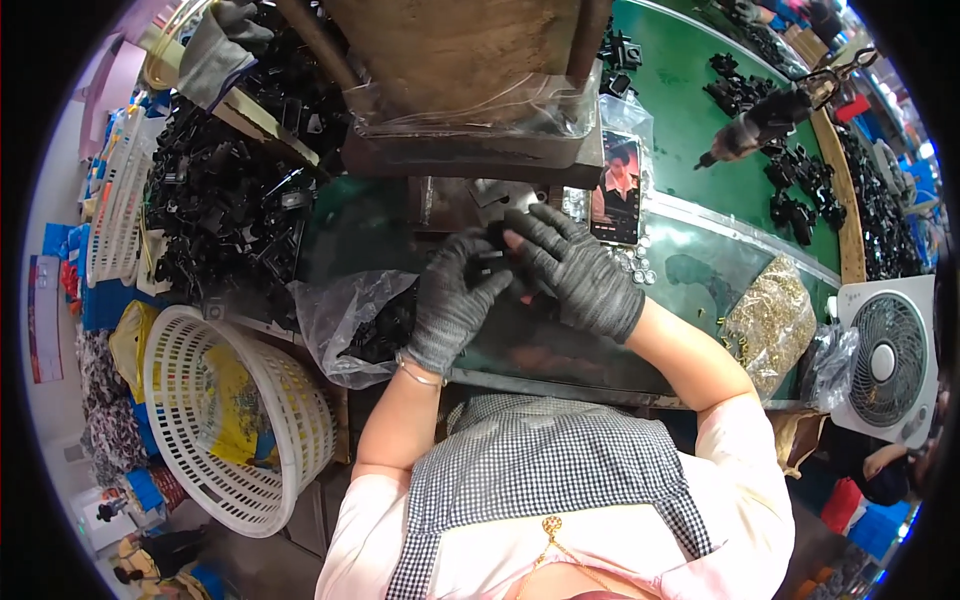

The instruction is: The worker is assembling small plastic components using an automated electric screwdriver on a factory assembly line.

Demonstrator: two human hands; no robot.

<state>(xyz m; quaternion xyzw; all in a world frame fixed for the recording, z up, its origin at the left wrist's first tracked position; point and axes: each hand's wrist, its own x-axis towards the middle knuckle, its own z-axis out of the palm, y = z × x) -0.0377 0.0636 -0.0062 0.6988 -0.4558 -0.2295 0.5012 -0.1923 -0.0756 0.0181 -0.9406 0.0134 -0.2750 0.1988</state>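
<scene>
Smooth green worktop (665,95): beneath the left grip (447,305) and the right grip (592,278), each a hand in a dark grey knitted glove.
Bulky brown-grey metal machine block (460,60): beyond both grips, clear plastic film around its lower part.
Loose heap of black plastic parts (225,210): left of the left grip and farther out.
Round white slatted plastic basket (302,415): lower left of the left grip, yellow material inside.
Square white plastic fan (882,345): well to the right of the right grip.
Clear bag of brass-coloured small pieces (775,325): right of the right grip, near the worktop edge.
Clear crumpled plastic bag (345,325): just left of the left grip, black parts in it.
Grip state: fingers of both curled inward, tips close together; cannot tell whether either one is closed on anything.
Black pointed power tool (755,125): hanging, upper right of the right grip.
Dark rectangular phone (618,190): just beyond the right grip, screen lit.
Grey metal plate (500,195): just beyond the fingertips, under the machine block.
Small silver round pieces (640,267): beside the right grip.
Small dark piece (494,262): between the two grips, blurred; outline unclear.
</scene>
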